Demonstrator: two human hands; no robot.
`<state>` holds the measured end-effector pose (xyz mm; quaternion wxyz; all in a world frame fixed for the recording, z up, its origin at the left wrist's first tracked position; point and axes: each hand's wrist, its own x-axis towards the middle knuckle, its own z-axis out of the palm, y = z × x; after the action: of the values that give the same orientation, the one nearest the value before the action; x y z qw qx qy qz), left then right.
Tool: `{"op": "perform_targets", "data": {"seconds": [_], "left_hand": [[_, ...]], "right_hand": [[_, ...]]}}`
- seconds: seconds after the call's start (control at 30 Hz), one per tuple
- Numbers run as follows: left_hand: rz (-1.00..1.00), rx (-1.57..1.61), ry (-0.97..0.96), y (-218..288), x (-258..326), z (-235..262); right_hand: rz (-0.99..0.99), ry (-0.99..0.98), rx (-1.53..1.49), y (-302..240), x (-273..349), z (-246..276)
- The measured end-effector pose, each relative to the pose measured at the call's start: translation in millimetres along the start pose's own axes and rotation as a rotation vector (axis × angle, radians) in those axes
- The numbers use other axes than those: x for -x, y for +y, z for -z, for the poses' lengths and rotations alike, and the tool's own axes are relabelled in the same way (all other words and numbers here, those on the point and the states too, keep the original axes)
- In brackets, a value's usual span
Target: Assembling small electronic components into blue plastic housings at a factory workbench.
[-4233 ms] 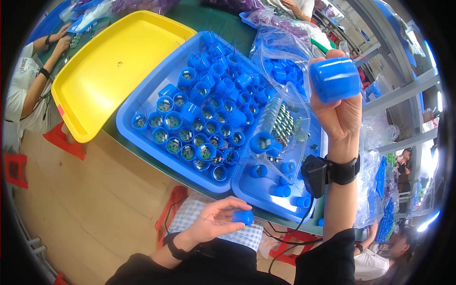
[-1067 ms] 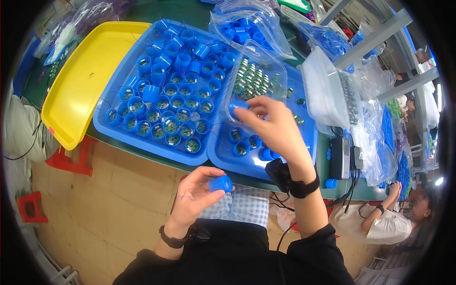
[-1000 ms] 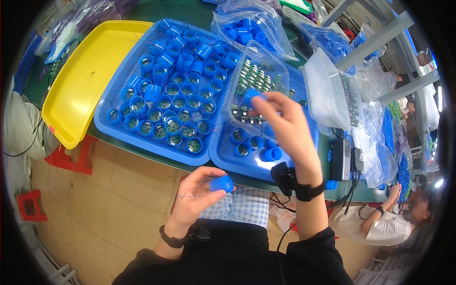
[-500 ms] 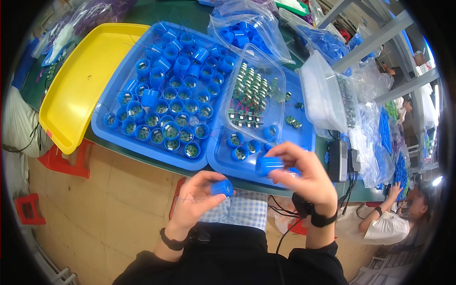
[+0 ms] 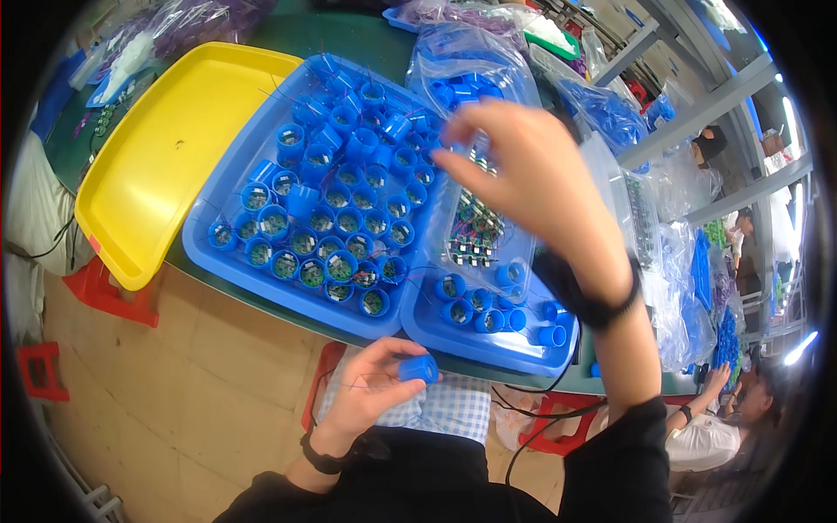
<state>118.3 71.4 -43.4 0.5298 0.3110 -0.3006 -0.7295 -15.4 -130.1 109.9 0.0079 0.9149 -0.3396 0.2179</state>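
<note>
My left hand [image 5: 370, 383] is closed around a small blue plastic cup [image 5: 418, 369], held in front of the table edge with a thin wire trailing beside the fingers. My right hand [image 5: 523, 166] reaches far over the table, its thumb and forefinger apart with no object visible between them; the fingertips are slightly blurred. Below it lies a clear plastic container [image 5: 453, 270] with rows of small green circuit boards [image 5: 475, 235], partly hidden by the hand. Just past the fingertips is a clear bag [image 5: 436, 44] of blue cups.
A large blue tray [image 5: 205, 253] holds many blue cups with boards and wires inside. The smaller blue tray [image 5: 427, 336] beside it has several cups near its front. At left is a yellow tray [image 5: 166, 166]. Red stools [image 5: 113, 292] stand below; a co-worker [image 5: 711, 436] sits at right.
My right hand has moved forward from the smaller tray's front edge, and the blue cup it held is no longer in its fingers. My left hand still holds its cup.
</note>
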Motion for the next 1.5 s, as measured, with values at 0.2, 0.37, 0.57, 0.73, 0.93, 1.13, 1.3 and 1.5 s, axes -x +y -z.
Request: {"op": "perform_targets", "data": {"seconds": [0.2,0.37,0.57,0.73,0.93,1.13,1.3,1.5], "left_hand": [[-0.045,0.111,-0.065,-0.5,2.4,-0.5],[-0.064,0.153,-0.032,1.3,9.2,5.5],[-0.059,0.129,-0.08,0.8,1.7,8.7],[-0.046,0.115,-0.074,3.9,1.5,6.3],[-0.056,0.099,-0.081,3.5,1.8,7.7],[-0.028,0.12,-0.053,4.5,4.3,7.5],[-0.011,0.113,-0.117,3.0,-3.7,-0.6],[0.001,0.09,-0.097,1.3,-1.6,-0.5]], "right_hand": [[-0.042,-0.418,0.321,57.4,-76.0,-80.6],[-0.064,-0.49,-0.109,74.3,-84.7,-65.2],[-0.28,-0.561,-0.523,84.0,-76.4,-35.8],[-0.304,-0.575,-0.538,82.1,-71.9,-33.7],[-0.159,-0.645,-0.642,30.2,-43.8,23.8],[-0.016,-1.034,-0.325,-38.0,31.2,44.4],[-0.045,-0.806,0.166,-51.4,75.5,14.9],[-0.104,-0.231,-0.129,-21.8,-16.6,-2.9]]}}
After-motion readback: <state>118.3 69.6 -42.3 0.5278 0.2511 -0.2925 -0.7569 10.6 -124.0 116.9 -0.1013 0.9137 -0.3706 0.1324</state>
